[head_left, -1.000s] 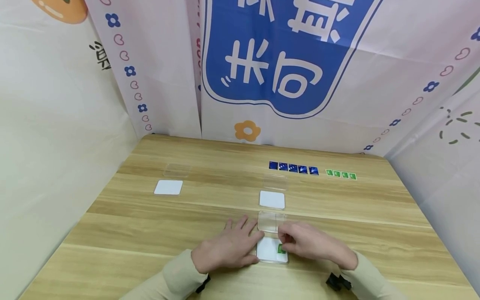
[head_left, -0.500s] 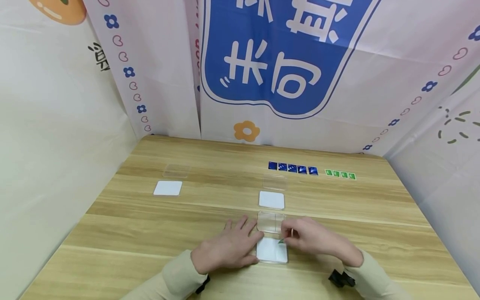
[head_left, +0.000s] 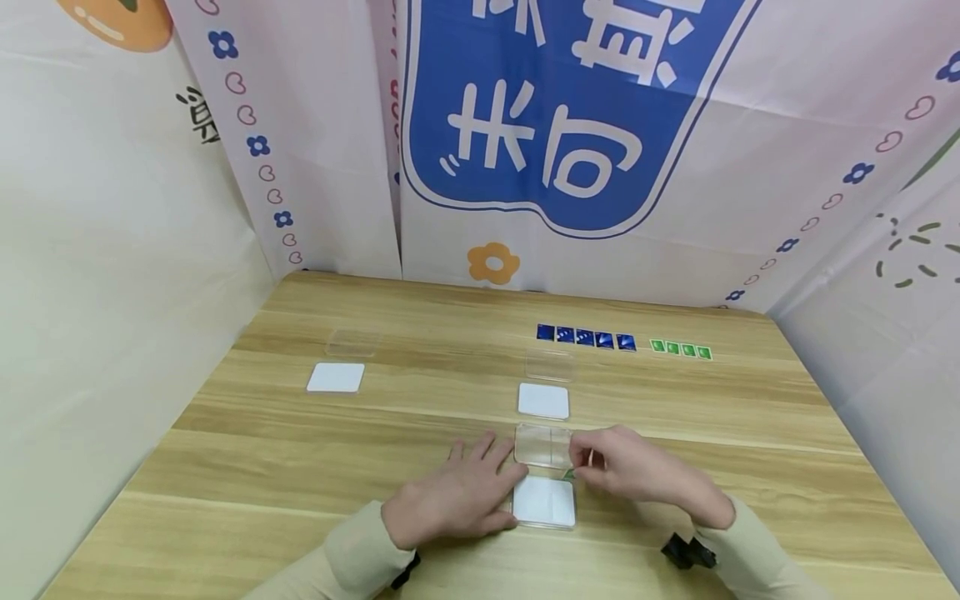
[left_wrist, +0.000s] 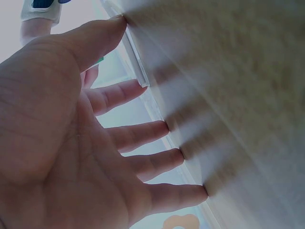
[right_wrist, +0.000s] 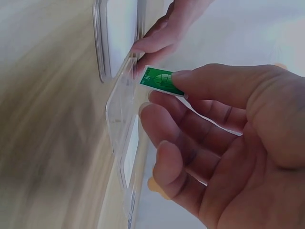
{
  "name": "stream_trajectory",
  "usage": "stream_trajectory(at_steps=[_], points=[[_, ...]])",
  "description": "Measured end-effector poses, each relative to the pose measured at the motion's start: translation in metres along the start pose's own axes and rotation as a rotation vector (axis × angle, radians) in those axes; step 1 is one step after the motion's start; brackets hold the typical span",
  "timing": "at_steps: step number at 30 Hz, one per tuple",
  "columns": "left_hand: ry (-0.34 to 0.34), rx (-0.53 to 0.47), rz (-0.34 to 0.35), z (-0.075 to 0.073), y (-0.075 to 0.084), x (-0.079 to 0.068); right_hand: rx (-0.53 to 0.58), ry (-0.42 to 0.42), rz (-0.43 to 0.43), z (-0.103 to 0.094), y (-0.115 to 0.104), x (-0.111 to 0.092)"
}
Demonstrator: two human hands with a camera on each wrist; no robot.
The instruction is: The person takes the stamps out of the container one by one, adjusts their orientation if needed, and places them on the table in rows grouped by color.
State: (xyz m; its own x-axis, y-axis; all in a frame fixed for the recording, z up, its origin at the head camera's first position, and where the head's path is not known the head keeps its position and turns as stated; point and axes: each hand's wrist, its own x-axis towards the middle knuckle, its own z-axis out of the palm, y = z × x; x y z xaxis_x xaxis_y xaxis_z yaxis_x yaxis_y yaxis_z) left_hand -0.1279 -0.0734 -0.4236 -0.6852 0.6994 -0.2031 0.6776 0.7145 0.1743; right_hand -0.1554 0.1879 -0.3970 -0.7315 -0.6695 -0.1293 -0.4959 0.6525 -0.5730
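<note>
Between thumb and fingers, my right hand pinches a small green stamp with a white border, held just above the far right edge of a white card. That white card lies in a shallow clear case in front of me. My left hand rests with spread fingers at the card's left side. In the left wrist view its thumb and index fingertips touch the case's edge, and the other fingertips meet the table. Beyond the card sits a clear plastic lid, partly behind the right hand.
Farther back lie a second white card and a clear lid. Another white card and lid lie at left. Several blue stamps and several green stamps form a row at the back right.
My right hand has lifted the green stamp off the white card and moved it away from me and slightly right, toward the clear lid. The left hand has stayed in place.
</note>
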Motion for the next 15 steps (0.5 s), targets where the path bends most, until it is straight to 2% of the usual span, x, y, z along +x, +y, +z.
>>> stream_trajectory(at_steps=[15], points=[[0.003, 0.001, -0.005, 0.0008, 0.0004, 0.0003, -0.014, 0.047, 0.017, -0.0091, 0.0088, -0.0008]])
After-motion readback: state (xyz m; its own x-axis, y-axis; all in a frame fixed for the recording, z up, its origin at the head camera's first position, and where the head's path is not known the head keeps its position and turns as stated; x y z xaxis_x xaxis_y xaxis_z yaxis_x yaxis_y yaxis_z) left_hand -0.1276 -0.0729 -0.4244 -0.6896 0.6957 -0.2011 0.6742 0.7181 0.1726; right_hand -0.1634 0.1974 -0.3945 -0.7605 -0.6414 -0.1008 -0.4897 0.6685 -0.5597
